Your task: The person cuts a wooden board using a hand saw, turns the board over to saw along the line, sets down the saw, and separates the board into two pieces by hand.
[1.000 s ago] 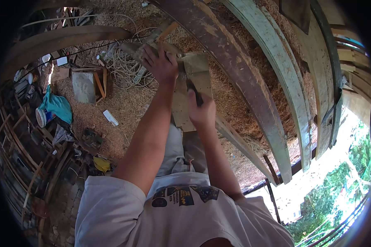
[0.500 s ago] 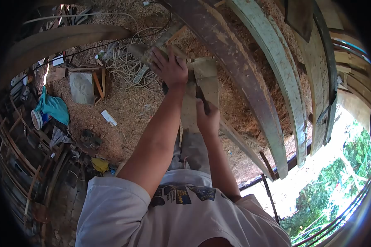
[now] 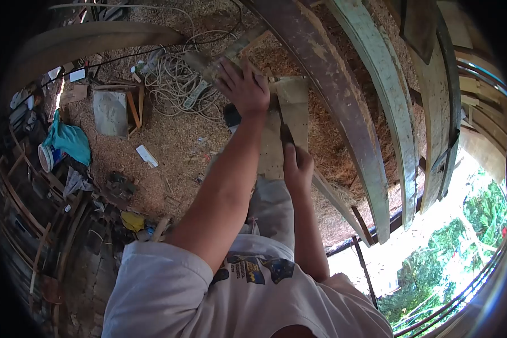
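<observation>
Room left of the hands (image 3: 248, 94) over the floor (image 3: 180, 166) — curved brown beam (image 3: 329, 84) as barrier rightward.

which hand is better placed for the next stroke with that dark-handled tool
Probably the right hand: it grips the dark-handled tool above the board. The left hand is spread, away from the handle.

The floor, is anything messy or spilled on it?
Yes. Brown shavings lie scattered widely, like a spill. To the left of the left hand, a pale cord lies in tangled loops instead of a neat coil. A loose white piece sits among the shavings; I can't tell what it is.
</observation>
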The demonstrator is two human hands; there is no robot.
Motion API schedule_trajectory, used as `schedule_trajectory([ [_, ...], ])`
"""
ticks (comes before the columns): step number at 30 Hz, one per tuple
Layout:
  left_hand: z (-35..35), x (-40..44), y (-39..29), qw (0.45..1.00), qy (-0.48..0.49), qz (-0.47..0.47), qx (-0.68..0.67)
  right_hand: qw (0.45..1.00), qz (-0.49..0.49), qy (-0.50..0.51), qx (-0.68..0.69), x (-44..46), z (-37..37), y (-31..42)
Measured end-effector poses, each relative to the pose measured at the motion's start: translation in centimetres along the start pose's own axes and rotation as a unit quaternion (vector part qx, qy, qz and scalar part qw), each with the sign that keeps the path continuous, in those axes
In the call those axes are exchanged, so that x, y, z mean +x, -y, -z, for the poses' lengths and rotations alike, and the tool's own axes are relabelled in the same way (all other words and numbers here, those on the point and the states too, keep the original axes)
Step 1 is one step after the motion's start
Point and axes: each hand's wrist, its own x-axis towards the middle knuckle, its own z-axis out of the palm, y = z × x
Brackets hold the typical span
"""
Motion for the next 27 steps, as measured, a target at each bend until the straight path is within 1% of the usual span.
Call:
schedule_trajectory([
  [1, 0.1, -0.3, 0.0, 1.0, 0.011, 0.005, -0.003, 0.999, 0.025, -0.002, 0.033, -0.7, 0.3, 0.2],
  [2, 0.1, -0.6, 0.2, 1.0, 0.024, 0.011, -0.005, 0.999, 0.021, 0.0, 0.031, -0.8, 0.5, -0.5],
  [4, 0.1, -0.6, 0.3, 1.0, 0.016, 0.009, -0.009, 1.0, 0.017, -0.006, -0.021, -0.4, 0.9, -1.3],
  [5, 0.1, -0.6, 0.2, 1.0, 0.006, 0.003, -0.014, 1.0, 0.017, -0.005, -0.023, 0.4, 0.7, -1.7],
  [8, 0.2, -0.5, 0.1, 1.0, 0.009, 0.006, -0.015, 0.998, 0.05, -0.014, -0.043, 1.8, -0.9, -0.1],
  [10, 0.2, -0.7, 0.2, 1.0, 0.007, 0.003, -0.016, 0.999, 0.03, -0.017, 0.006, 0.0, -0.1, 0.1],
  [11, 0.0, -0.6, 0.2, 1.0, 0.003, 0.0, -0.016, 0.999, 0.005, 0.016, -0.028, -1.5, 1.7, -0.3],
  [12, 0.0, -0.3, 0.2, 1.0, 0.004, -0.003, -0.018, 1.0, 0.005, 0.012, -0.026, -2.9, 2.2, -0.3],
  [14, 0.1, -0.7, 0.2, 1.0, 0.01, -0.003, -0.016, 0.996, 0.077, -0.026, -0.021, -5.2, 2.7, 0.1],
  [15, 0.0, -0.9, 0.3, 1.0, 0.012, -0.008, -0.017, 0.995, 0.069, -0.016, -0.065, -4.8, 2.6, 0.4],
  [16, -0.4, -0.9, 0.4, 1.0, -0.003, -0.012, -0.02, 0.996, 0.068, -0.023, -0.06, -2.6, 1.5, 0.3],
  [18, -0.6, -0.9, 0.5, 0.999, -0.017, -0.023, -0.021, 0.998, 0.015, -0.014, -0.061, 1.8, -1.2, 0.1],
  [21, -1.0, -0.4, 0.5, 0.999, -0.023, -0.043, -0.012, 0.999, 0.005, -0.027, -0.046, 1.5, -1.4, -0.1],
  [22, -1.0, -0.5, 0.7, 0.999, -0.023, -0.042, -0.015, 0.999, -0.003, -0.028, -0.043, -0.4, -0.4, -0.5],
  [24, -1.0, -1.0, 1.0, 0.999, -0.018, -0.039, -0.016, 0.999, 0.025, -0.022, -0.041, -5.2, 2.4, -0.9],
  [27, -1.2, -0.7, 0.7, 0.999, -0.024, -0.042, -0.02, 1.0, 0.007, -0.016, -0.019, -4.6, 2.8, -0.7],
])
